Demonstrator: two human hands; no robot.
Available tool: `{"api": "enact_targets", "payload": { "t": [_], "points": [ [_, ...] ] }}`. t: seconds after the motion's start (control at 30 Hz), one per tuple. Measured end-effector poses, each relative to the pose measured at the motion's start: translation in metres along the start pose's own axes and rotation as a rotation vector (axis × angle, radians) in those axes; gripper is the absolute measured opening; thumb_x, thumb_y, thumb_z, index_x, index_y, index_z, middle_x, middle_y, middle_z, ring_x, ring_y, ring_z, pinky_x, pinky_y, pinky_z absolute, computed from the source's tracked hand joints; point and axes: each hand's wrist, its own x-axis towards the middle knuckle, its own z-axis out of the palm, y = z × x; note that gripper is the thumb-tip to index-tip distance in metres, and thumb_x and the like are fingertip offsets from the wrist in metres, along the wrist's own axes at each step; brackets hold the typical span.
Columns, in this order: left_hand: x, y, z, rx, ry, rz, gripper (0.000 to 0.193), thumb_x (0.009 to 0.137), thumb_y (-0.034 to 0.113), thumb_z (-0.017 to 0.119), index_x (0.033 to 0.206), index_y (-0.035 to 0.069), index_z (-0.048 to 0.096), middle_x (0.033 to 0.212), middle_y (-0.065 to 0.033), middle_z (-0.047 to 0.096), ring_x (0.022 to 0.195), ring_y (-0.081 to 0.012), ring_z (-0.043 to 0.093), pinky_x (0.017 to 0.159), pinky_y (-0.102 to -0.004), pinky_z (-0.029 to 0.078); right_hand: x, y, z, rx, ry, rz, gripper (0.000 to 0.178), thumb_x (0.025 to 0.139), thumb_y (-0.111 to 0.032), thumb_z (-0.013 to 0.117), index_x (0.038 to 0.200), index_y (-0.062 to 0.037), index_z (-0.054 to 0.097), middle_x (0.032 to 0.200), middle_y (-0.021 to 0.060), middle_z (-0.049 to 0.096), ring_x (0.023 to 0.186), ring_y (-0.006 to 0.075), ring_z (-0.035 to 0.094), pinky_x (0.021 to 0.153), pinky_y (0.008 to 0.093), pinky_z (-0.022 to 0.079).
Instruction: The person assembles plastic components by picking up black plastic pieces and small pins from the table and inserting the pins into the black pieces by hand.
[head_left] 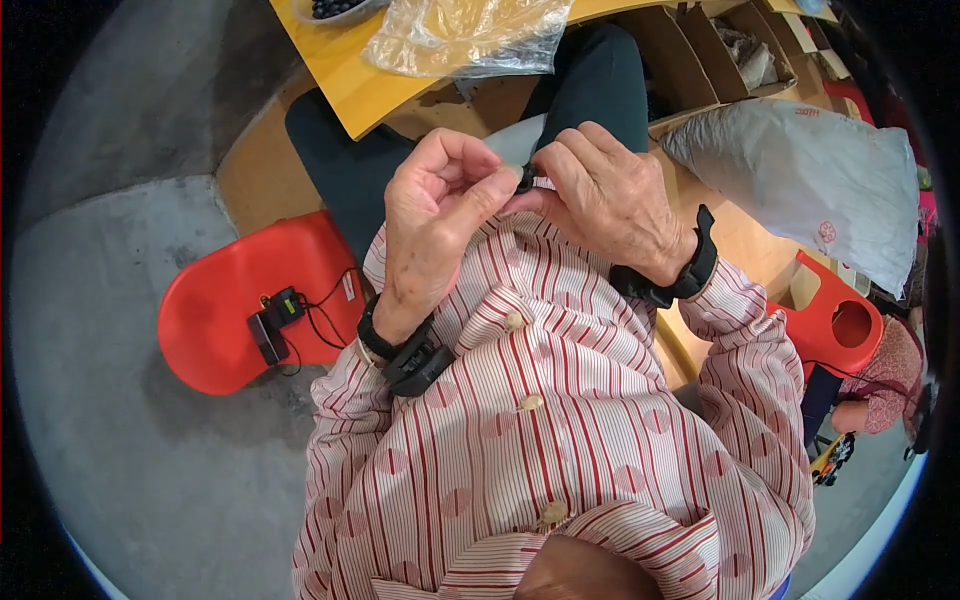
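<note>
Both hands meet in front of the shirt, over the lap, and it's close fingertip work! The left hand (432,225) comes up with its palm turned inward, fingers curled, thumb stretched out to press on a small, glossy black piece (526,179). Over on the other side, the right hand (612,195) shows its back to us, knuckles bent, forefinger and thumb pinching that same piece. It sits right between the two sets of fingertips, its exact shape mostly covered. Both wrists bend inward, each ringed by a black strap, the left strap (412,362) carrying a boxy module.

Now the markings: a bulging, pale grey woven-looking sack (800,185) at the right bears reddish printing near its top and a small round red emblem lower down, both too small to read surely.

And what textures! Crinkled, shiny clear plastic film (468,38) drapes over the smooth yellow tabletop (345,75), beside a see-through bowl (374,12) of dark rounded bits. At the left, a curved, smooth red plastic seat (215,320) carries black boxy devices (275,325) with thin cables. Below the hands, a red-striped cloth shirt (480,440) with pale round buttons.
</note>
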Motion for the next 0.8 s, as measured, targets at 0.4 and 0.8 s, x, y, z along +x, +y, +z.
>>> {"api": "enact_targets", "payload": {
  "t": [0.4, 0.8],
  "points": [
    [0.000, 0.000, 0.001, 0.017, -0.036, 0.018, 0.015, 0.083, 0.000, 0.063, 0.095, -0.001, 0.053, 0.084, -0.0033, 0.059, 0.074, -0.0048, 0.056, 0.067, -0.0172, 0.045, -0.003, 0.003, 0.000, 0.147, -0.097, -0.035, 0.025, 0.081, -0.027, 0.063, 0.086, -0.0061, 0.050, 0.080, 0.0062, 0.053, 0.075, 0.0208, 0.056, 0.055, 0.0296, 0.050],
    [0.002, -0.002, 0.003, 0.026, -0.037, -0.032, 0.012, 0.084, 0.001, 0.061, 0.095, -0.001, 0.055, 0.080, -0.0034, 0.061, 0.071, -0.0045, 0.056, 0.065, -0.0167, 0.044, -0.002, 0.015, 0.003, 0.400, -0.095, -0.075, 0.023, 0.082, -0.023, 0.064, 0.087, -0.0028, 0.054, 0.076, 0.0103, 0.056, 0.070, 0.0261, 0.058, 0.063, 0.0356, 0.049]
  ]
}}
